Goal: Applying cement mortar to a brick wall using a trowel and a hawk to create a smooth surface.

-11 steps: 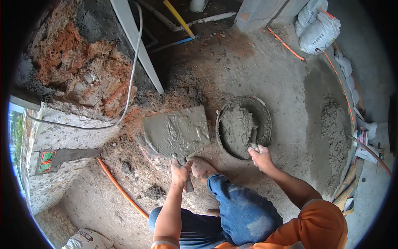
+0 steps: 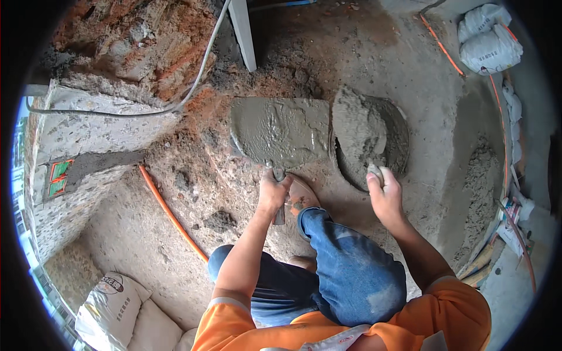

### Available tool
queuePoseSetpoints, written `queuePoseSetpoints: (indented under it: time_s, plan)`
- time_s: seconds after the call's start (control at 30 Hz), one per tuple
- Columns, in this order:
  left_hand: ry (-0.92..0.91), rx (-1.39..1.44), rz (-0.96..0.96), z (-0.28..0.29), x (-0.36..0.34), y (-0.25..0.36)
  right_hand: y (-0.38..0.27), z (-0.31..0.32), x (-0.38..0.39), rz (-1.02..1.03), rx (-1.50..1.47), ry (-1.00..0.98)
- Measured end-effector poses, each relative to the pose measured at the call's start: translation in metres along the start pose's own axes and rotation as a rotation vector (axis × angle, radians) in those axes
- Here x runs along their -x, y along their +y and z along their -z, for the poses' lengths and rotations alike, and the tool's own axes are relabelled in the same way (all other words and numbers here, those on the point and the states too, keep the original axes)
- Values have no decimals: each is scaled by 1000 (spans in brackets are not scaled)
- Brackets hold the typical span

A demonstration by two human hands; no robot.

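My left hand (image 2: 272, 193) is closed round the handle of a flat rectangular board (image 2: 280, 128) coated with wet grey mortar. My right hand (image 2: 383, 193) grips a trowel handle (image 2: 374, 171); a heaped mound of mortar (image 2: 357, 117) sits on the blade, which mostly hides under it. This load is over the round bucket (image 2: 401, 140), just right of the board and partly covering the bucket's opening. My booted foot (image 2: 304, 196) rests below the board.
Rubble and broken masonry (image 2: 132, 47) lie at upper left beside a pale upright plank (image 2: 243, 32) and a grey cable (image 2: 193, 88). An orange conduit (image 2: 170, 207) runs along the left floor. White sacks (image 2: 489, 52) are piled upper right, others (image 2: 117, 307) lower left. A mortar patch (image 2: 480, 199) lies right.
The view has shifted. My right hand has lifted the trowel load higher in the bucket's mouth, nearer the board's right edge. My left hand still holds the board.
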State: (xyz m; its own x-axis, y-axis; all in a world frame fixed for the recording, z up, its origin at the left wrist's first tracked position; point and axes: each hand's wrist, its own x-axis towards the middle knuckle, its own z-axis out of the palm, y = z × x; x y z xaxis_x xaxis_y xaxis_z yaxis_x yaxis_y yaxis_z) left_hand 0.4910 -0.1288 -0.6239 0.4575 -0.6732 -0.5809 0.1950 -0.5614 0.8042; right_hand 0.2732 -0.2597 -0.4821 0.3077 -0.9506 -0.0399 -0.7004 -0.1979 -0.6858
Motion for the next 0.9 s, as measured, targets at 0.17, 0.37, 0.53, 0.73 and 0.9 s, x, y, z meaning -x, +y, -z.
queuePoseSetpoints:
  time_s: [0.17,0.37,0.53,0.73,0.9]
  plan:
    - [-68,4,65,-2,1,20,-22,-88,-18,-56,5,-450]
    - [78,17,104,31,6,-11,-59,-74,-21,150,-83,-395]
    - [130,10,117,23,8,17,-35,-83,-54,-3,171,-573]
    - [169,71,148,24,7,7,-51,-108,-34,124,62,-678]
    - [147,105,136,42,5,10,-51,-54,-86,470,297,-542]
